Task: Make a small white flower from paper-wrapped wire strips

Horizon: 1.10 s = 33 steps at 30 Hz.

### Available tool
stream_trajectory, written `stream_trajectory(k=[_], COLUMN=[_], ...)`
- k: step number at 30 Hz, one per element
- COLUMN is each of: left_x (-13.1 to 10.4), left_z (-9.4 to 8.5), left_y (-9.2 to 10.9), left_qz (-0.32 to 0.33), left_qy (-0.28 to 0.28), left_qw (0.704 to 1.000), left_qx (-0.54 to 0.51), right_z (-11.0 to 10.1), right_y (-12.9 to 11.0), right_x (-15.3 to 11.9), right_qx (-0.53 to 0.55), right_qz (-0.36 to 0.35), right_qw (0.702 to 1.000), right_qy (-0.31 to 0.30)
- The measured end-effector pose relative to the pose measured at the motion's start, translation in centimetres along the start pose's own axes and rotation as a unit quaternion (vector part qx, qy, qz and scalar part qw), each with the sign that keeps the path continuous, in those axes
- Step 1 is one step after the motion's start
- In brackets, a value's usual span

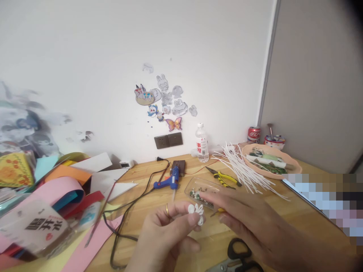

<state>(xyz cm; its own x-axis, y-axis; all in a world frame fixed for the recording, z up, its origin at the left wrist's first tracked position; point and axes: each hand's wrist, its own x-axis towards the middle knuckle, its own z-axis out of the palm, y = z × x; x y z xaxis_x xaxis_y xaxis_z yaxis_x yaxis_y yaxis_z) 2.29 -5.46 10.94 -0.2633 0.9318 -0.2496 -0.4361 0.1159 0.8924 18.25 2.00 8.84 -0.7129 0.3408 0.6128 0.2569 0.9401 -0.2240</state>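
Note:
Between the thumb and fingers of my left hand [172, 230] is a small white flower-shaped piece [198, 213] of looped strips with a round disc at one side. A gold ring sits on a finger of this hand. My right hand [241, 215] is stretched out just right of the piece, its fingers extended and the thumb apart below. Its fingertips overlap a clear plastic box [189, 182] of beads [195, 194]. A small yellow-and-metal tool tip [219, 210] shows in the gap by the thumb; I cannot tell whether the hand touches it.
Black-handled scissors [238, 257] lie at the front. Behind the box are yellow-black pliers [225, 178], a blue glue gun [168, 181] with a cord, and a water bottle [202, 145]. White strips [244, 170] and a pink tray [295, 170] stand right; coloured paper [68, 189] piles left.

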Motion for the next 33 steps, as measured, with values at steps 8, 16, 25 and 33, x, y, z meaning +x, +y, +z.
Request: stream_trajectory(k=[8, 16, 25, 33], left_x=[0.31, 0.17, 0.82, 0.74], left_z=[-0.16, -0.4, -0.86, -0.84], left_y=[-0.16, -0.37, -0.54, -0.64], left_qz=[-0.014, -0.028, -0.059, -0.051], left_qy=[-0.024, -0.035, -0.055, -0.078], left_qw=[1.0, 0.999, 0.996, 0.995], left_qx=[-0.009, -0.021, -0.024, -0.028], right_z=[-0.33, -0.62, -0.33, -0.08], right_y=[-0.38, -0.59, 0.07, -0.01], right_x=[-0.04, 0.09, 0.08, 0.2], right_qx=[0.064, 0.013, 0.029, 0.028], right_qz=[0.058, 0.008, 0.045, 0.047], right_qw=[0.996, 1.0, 0.998, 0.998], right_qy=[-0.017, 0.015, -0.012, 0.041])
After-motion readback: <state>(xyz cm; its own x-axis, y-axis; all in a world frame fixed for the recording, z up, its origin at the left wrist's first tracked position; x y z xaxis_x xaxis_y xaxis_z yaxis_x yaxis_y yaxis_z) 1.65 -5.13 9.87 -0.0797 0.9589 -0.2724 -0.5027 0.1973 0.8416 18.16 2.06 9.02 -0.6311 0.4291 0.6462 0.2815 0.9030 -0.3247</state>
